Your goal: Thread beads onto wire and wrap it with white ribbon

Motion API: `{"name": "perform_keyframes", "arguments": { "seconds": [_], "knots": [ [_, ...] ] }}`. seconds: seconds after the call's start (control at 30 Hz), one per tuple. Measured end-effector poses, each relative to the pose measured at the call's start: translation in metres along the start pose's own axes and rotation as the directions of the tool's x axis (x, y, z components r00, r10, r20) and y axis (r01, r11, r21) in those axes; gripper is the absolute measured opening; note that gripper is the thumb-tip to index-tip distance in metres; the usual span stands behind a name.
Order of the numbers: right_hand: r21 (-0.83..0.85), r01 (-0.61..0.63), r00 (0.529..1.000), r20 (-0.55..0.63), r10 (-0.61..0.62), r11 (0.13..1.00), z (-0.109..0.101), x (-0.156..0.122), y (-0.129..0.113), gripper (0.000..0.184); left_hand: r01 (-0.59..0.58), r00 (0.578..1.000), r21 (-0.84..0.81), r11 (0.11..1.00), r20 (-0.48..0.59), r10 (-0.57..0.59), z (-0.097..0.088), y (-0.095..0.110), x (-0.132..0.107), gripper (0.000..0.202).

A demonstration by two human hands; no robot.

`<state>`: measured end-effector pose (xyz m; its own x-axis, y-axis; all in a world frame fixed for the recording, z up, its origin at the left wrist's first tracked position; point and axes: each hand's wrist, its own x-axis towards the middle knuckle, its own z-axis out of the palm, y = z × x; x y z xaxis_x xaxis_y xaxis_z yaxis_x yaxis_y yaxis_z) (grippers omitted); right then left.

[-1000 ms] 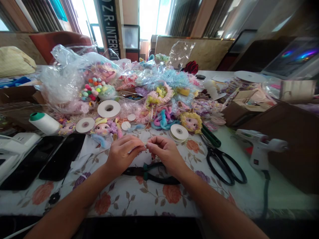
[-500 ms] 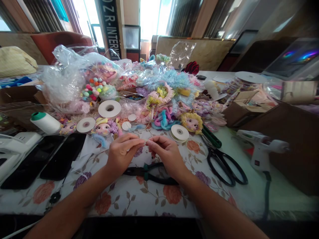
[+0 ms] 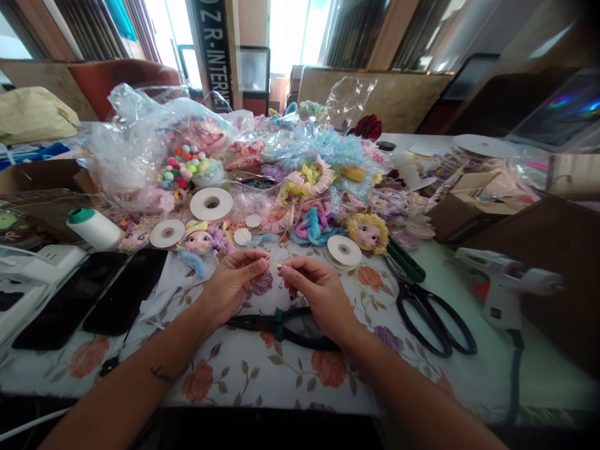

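Over the flowered tablecloth [image 3: 220, 390], my left hand [image 3: 232, 281] and my right hand [image 3: 314, 287] face each other with a small gap between their fingertips. The left thumb and fingers are pinched together; whatever sits in them is too small to name. My right hand also pinches, and a tiny pale bit shows at its fingertips. Beneath my right hand and wrist lie pliers [image 3: 262, 322] with dark green and black handles, partly covered. A white ribbon spool [image 3: 344, 250] is just beyond the right hand. Doll heads [image 3: 368, 232] with woolly hair lie farther back.
Large black-handled scissors [image 3: 435, 319] and a white glue gun [image 3: 497, 281] lie to the right, beside cardboard boxes [image 3: 529, 250]. Two black phones [image 3: 124, 294] and a white thread cone [image 3: 94, 229] are at left. Plastic-wrapped frilly trims [image 3: 323, 153] heap up behind.
My fingertips have come apart; they were touching before. The left hand has turned somewhat, so its palm side shows more. The whole view has shifted slightly.
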<state>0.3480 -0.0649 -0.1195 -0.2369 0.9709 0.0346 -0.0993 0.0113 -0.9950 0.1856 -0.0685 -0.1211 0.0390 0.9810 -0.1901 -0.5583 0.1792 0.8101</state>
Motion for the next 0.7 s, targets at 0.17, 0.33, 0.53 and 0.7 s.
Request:
{"name": "perform_keyframes", "arguments": {
  "seconds": [0.17, 0.33, 0.53, 0.7],
  "knots": [
    [-0.009, 0.005, 1.0, 0.016, -0.005, 1.0, 0.0002, 0.0004, -0.0018, 0.018, -0.029, 0.999, 0.024, 0.999, 0.032, 0.028, -0.0013, -0.0035, 0.0007, 0.023],
    [-0.025, 0.003, 1.0, 0.023, -0.002, 1.0, 0.0007, -0.0008, -0.003, 0.019, -0.098, 0.994, 0.127, 0.987, 0.058, 0.091, -0.0035, -0.0086, 0.0015, 0.018],
    [-0.02, 0.008, 1.0, -0.013, -0.008, 1.0, 0.0008, -0.0009, -0.0018, 0.018, -0.344, 0.939, 0.445, 0.827, 0.168, 0.3, -0.0062, -0.0093, 0.0013, 0.011],
    [-0.098, 0.024, 1.0, -0.015, -0.026, 0.995, -0.0014, 0.0005, -0.0017, 0.021, -0.566, 0.81, 0.662, 0.492, 0.336, 0.48, -0.0035, -0.0052, -0.0038, 0.011]
  ]
}}
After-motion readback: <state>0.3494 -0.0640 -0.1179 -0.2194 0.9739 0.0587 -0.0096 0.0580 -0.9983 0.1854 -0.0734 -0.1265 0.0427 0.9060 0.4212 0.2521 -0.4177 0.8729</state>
